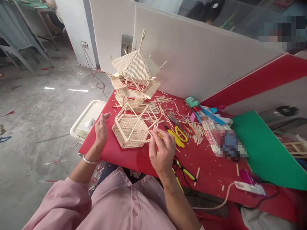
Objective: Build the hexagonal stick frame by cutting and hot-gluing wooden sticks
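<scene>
A hexagonal frame of pale wooden sticks [131,127] lies on the red table [134,159], its base laid in concentric rings. At its right corner is my right hand [162,147], thumb and forefinger pinched together; whatever they hold is too small to make out. To the left of the frame, apart from it, my left hand [101,129] is raised with its fingers extended and nothing in it. Behind the frame stands a pagoda-like model [137,67] of the same sticks, with a pointed roof.
Loose sticks [165,99] are scattered behind and right. Yellow-handled scissors [178,136] and pliers [187,171] lie right of my right hand. Beyond are packed sticks [211,134], a green board [268,147] and a white power strip [249,187]. A white stool [80,119] stands left.
</scene>
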Available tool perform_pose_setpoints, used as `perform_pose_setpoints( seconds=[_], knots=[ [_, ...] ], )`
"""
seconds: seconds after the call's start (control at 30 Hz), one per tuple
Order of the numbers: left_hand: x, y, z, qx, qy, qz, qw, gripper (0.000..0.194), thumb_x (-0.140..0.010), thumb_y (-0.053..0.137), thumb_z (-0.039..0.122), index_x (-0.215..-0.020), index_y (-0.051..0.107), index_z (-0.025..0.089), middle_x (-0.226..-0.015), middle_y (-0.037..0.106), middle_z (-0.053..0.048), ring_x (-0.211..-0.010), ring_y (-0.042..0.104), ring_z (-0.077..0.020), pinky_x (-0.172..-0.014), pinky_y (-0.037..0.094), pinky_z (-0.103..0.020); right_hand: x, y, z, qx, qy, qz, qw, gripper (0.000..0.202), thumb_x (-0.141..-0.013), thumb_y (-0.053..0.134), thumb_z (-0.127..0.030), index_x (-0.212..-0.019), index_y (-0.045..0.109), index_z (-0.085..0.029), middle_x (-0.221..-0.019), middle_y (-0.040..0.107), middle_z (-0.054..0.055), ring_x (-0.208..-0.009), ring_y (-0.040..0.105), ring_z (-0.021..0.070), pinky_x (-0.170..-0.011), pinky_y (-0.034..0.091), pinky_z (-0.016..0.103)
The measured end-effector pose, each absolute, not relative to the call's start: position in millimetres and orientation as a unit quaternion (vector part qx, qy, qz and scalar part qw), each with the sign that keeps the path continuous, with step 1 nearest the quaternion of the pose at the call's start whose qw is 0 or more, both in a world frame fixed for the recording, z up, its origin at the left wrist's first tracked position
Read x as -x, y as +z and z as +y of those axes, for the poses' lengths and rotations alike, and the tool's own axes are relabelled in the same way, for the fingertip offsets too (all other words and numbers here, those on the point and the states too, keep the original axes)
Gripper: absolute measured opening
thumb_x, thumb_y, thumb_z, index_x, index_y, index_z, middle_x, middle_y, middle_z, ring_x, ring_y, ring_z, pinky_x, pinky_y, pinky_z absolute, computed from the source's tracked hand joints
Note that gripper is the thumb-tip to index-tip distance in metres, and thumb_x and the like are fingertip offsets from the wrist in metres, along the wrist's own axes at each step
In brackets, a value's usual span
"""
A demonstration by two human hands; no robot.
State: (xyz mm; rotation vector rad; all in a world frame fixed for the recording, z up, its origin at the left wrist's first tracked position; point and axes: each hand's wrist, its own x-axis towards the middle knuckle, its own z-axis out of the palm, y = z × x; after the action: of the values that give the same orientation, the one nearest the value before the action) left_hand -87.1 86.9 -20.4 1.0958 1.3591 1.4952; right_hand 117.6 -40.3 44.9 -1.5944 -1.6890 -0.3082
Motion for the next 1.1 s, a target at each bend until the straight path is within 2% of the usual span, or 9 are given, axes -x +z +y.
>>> perform_pose_setpoints(
  seconds=[0.13, 0.23, 0.47, 0.7, 1.1],
  knots=[
    [81.4, -25.8, 73.1, -0.436, 0.574, 0.516, 0.463, 0.061, -0.095, 0.037, 0.063, -0.096, 0.077, 0.016, -0.121, 0.072, -0.013, -0.117, 0.064, -0.0258, -0.1, 0.049, -0.039, -109.9, 52.9, -46.2, 0.609, -0.112, -0.678, 0.396, 0.028, -0.091, 0.056, -0.017, -0.113, 0.069, -0.026, -0.104, 0.073, 0.006, -0.1, 0.064, 0.0227, -0.093, 0.048, 0.042],
    [78.0, -31.1, 58.6, -0.429, 0.555, 0.525, 0.483, 0.062, -0.094, 0.039, 0.064, -0.099, 0.077, 0.015, -0.113, 0.074, -0.013, -0.112, 0.067, -0.0275, -0.099, 0.05, -0.041, -103.3, 61.5, -46.9, 0.606, -0.112, -0.685, 0.388, 0.025, -0.091, 0.058, -0.019, -0.111, 0.071, -0.025, -0.1, 0.075, 0.006, -0.097, 0.064, 0.0222, -0.092, 0.048, 0.041],
    [77.8, -39.1, 24.2, -0.458, 0.539, 0.553, 0.441, 0.056, -0.092, 0.045, 0.064, -0.098, 0.076, 0.017, -0.103, 0.077, -0.01, -0.102, 0.069, -0.0269, -0.093, 0.053, -0.039, -101.3, 67.3, -53.3, 0.612, -0.082, -0.694, 0.37, 0.022, -0.092, 0.059, -0.024, -0.11, 0.072, -0.025, -0.099, 0.075, 0.005, -0.096, 0.065, 0.0211, -0.093, 0.049, 0.04],
    [76.1, -50.1, 14.5, -0.505, 0.537, 0.526, 0.424, 0.044, -0.091, 0.052, 0.057, -0.099, 0.074, 0.02, -0.105, 0.076, -0.009, -0.103, 0.069, -0.0267, -0.094, 0.052, -0.039, -104.7, 55.2, -57.5, 0.609, -0.058, -0.707, 0.356, 0.023, -0.09, 0.067, -0.034, -0.11, 0.071, -0.025, -0.104, 0.075, 0.005, -0.101, 0.064, 0.0225, -0.095, 0.049, 0.041],
    [76.3, -48.2, 14.1, -0.532, 0.523, 0.528, 0.406, 0.039, -0.089, 0.057, 0.052, -0.102, 0.074, 0.019, -0.106, 0.075, -0.01, -0.103, 0.068, -0.0261, -0.094, 0.051, -0.037, -107.9, 48.4, -51.4, 0.593, -0.031, -0.707, 0.385, 0.02, -0.093, 0.061, -0.025, -0.109, 0.074, -0.024, -0.098, 0.077, 0.003, -0.088, 0.062, 0.0204, -0.084, 0.053, 0.037]
  ],
)
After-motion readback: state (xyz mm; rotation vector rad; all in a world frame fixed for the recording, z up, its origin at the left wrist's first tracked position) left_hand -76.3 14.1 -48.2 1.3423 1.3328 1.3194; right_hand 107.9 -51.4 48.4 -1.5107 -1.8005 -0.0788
